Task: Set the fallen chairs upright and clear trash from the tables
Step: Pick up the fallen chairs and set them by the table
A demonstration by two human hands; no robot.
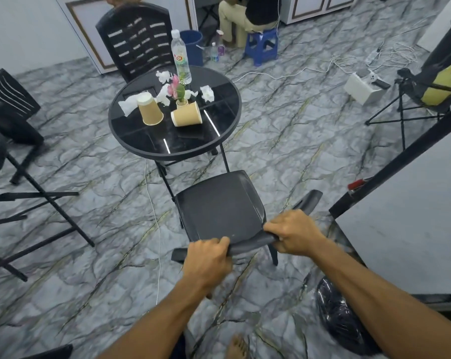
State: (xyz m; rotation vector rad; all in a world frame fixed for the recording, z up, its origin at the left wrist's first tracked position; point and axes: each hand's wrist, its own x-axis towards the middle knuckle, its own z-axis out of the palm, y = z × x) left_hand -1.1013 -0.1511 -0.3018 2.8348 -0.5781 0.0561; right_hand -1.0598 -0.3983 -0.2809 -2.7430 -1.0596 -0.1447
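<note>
A black plastic chair (219, 206) stands in front of me with its seat facing the round black table (224, 136). My left hand (206, 263) and my right hand (294, 233) both grip the top of its backrest. On the table lie two tan paper cups, one upside down (149, 108) and one on its side (187, 115), several crumpled white tissues (207, 93), a clear water bottle (180, 58) and a small potted flower (180, 93).
Another black chair (139, 40) stands behind the table. A second table and chair (9, 107) are at the left. A black bin bag (341, 314) lies at my right, beside a white board. Cables, a tripod (403, 99) and a seated person are farther back.
</note>
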